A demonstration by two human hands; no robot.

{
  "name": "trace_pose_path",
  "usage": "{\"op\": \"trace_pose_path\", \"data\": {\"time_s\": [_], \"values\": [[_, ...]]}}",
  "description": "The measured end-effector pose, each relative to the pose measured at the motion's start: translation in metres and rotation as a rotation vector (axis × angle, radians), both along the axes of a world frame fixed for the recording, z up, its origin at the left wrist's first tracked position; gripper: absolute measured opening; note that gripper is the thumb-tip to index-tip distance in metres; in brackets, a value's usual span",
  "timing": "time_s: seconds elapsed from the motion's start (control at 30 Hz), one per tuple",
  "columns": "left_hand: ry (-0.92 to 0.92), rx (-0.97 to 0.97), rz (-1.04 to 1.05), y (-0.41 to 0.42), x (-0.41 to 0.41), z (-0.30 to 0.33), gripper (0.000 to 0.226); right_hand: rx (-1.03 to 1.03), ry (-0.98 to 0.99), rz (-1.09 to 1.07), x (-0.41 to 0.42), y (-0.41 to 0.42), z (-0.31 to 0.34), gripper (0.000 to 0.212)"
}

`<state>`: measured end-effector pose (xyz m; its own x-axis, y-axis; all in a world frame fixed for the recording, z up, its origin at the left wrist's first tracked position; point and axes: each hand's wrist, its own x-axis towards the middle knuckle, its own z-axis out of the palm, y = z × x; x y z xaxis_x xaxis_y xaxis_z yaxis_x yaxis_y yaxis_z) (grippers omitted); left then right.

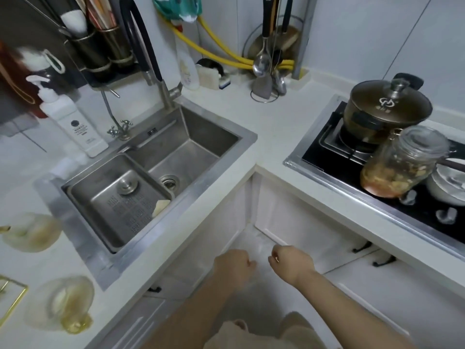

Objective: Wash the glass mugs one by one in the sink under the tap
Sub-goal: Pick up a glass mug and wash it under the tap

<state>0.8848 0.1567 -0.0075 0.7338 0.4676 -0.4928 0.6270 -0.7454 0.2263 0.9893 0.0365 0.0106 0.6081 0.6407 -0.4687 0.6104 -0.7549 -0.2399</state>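
Two glass mugs stand on the white counter left of the sink: one (pixel 31 231) at the far left, another with yellowish liquid (pixel 61 304) nearer the front edge; both look blurred. The steel sink (pixel 201 127) has a deep right basin with a drain (pixel 170 182) and a shallower left tray. A black-hosed tap (pixel 141 46) arches over the sink; no water runs. My left hand (pixel 232 264) and my right hand (pixel 292 263) hang below the counter edge in front of the cabinet doors, fingers curled, holding nothing.
A white pump bottle (pixel 75 127) stands behind the sink. On the hob at right sit a lidded pot (pixel 387 107), a glass jar with food (pixel 402 165) and a white bowl (pixel 448 187). Utensils (pixel 266 61) hang in the back corner.
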Motion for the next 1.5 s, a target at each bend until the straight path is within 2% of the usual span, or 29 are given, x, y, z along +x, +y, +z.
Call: {"op": "trace_pose_path", "data": {"time_s": [0.2, 0.33, 0.57, 0.77, 0.97, 1.17, 1.33, 1.5], "values": [[0.043, 0.007, 0.151, 0.022, 0.043, 0.000, 0.045, 0.001, 0.022, 0.142, 0.053, 0.036, 0.004, 0.032], [0.105, -0.034, 0.285, 0.023, 0.068, 0.006, 0.052, -0.026, 0.040, 0.292, 0.089, 0.050, 0.007, 0.025], [0.008, -0.106, 0.524, 0.019, 0.096, 0.022, 0.044, -0.021, 0.064, 0.460, 0.135, 0.083, 0.008, 0.035], [-0.084, -0.098, 0.741, 0.039, 0.100, 0.043, 0.040, 0.118, 0.128, 0.485, 0.146, 0.137, 0.021, 0.020], [-0.179, -0.020, 0.822, 0.083, 0.103, 0.059, 0.037, 0.210, 0.146, 0.555, 0.144, 0.182, 0.032, 0.023], [-0.277, 0.025, 0.803, 0.136, 0.088, 0.064, 0.035, 0.177, 0.089, 0.569, 0.133, 0.229, 0.044, 0.027], [-0.401, 0.080, 0.806, 0.177, 0.061, 0.064, 0.030, 0.202, 0.115, 0.569, 0.118, 0.265, 0.055, 0.032], [-0.456, 0.086, 0.845, 0.209, 0.035, 0.059, 0.028, 0.283, 0.198, 0.585, 0.093, 0.297, 0.051, 0.020]]}}
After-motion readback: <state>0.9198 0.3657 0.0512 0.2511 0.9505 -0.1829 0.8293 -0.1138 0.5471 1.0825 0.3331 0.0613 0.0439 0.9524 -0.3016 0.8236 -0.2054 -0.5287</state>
